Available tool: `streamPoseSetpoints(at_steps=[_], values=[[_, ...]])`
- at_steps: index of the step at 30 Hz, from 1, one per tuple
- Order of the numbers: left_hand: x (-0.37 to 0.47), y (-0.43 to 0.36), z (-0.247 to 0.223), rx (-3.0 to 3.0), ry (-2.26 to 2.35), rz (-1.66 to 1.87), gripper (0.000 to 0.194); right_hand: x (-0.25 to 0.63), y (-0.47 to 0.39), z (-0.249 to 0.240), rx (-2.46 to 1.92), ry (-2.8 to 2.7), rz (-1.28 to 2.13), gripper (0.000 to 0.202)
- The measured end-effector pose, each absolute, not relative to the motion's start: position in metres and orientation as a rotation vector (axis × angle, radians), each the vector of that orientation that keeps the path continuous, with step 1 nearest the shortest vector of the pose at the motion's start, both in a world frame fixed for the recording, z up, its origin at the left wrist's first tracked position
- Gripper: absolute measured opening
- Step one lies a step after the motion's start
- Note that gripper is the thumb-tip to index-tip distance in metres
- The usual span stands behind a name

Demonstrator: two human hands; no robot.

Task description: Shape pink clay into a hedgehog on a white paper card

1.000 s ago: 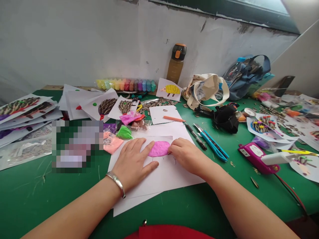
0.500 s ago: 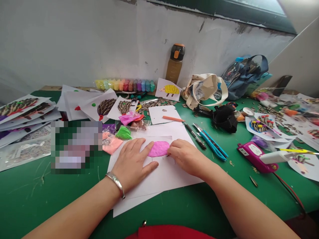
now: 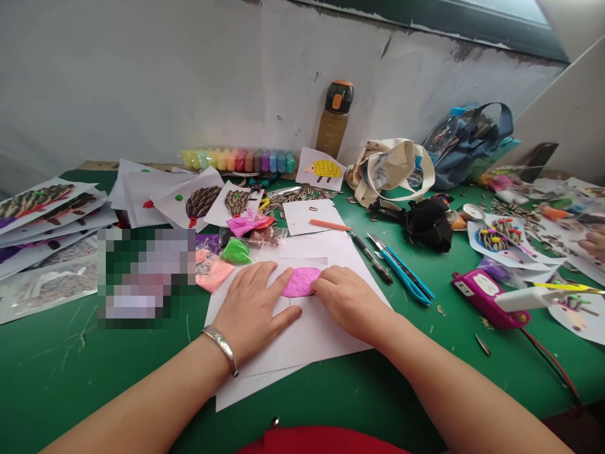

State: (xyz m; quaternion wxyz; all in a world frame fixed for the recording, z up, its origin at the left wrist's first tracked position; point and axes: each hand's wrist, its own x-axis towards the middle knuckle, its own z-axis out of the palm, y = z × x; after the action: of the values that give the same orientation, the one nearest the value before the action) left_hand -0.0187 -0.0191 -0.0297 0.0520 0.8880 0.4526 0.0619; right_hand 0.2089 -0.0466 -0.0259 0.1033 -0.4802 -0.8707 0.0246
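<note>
A flattened oval of pink modelling clay [image 3: 300, 282] lies on a white sheet of paper [image 3: 265, 359], with short pencil lines showing below it. My left hand [image 3: 253, 299], with a silver bangle at the wrist, rests flat on the paper, fingers spread; its index fingertip touches the clay's left edge. At the clay's right edge my right hand [image 3: 347, 296] has its fingers pinched together. A tiny dark sliver shows at those fingertips, too small to name.
Beyond the paper lie an orange pencil-like stick [image 3: 331, 224], a black pen [image 3: 371, 257] and a blue utility knife [image 3: 401, 270]. Sunflower seeds [image 3: 307, 194] are scattered behind. A magenta glue gun [image 3: 489, 299] lies right. Another person's hand [image 3: 593, 243] shows at the right edge.
My right hand has shifted slightly along the clay's right edge, and its dark sliver shows less. Another person's hand has come in at the far right. My left hand stays put.
</note>
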Motion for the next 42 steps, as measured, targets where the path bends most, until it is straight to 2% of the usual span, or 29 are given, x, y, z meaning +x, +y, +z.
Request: streamPoseSetpoints(at_steps=[6,18,29,34,38,42], values=[[-0.018,-0.019,-0.029,2.697,1.378,0.181,0.065,0.204,-0.048,-0.028,-1.332,-2.557,0.112,0.017],[-0.019,-0.019,-0.032,2.714,1.351,0.237,0.065,0.185,-0.050,-0.032,-1.314,-2.513,-0.082,0.018],[-0.019,-0.019,-0.029,2.714,1.335,0.285,0.064,0.171,-0.050,-0.035,-1.297,-2.476,-0.054,0.019],[-0.020,-0.019,-0.026,2.678,1.303,0.241,0.071,0.165,-0.047,-0.033,-1.283,-2.479,-0.033,0.019],[-0.021,-0.020,-0.027,2.658,1.320,0.229,0.074,0.174,-0.041,-0.026,-1.243,-2.425,0.067,0.019],[-0.021,-0.020,-0.028,2.669,1.339,0.193,0.078,0.202,-0.036,-0.012,-1.364,-2.154,0.335,0.018]])
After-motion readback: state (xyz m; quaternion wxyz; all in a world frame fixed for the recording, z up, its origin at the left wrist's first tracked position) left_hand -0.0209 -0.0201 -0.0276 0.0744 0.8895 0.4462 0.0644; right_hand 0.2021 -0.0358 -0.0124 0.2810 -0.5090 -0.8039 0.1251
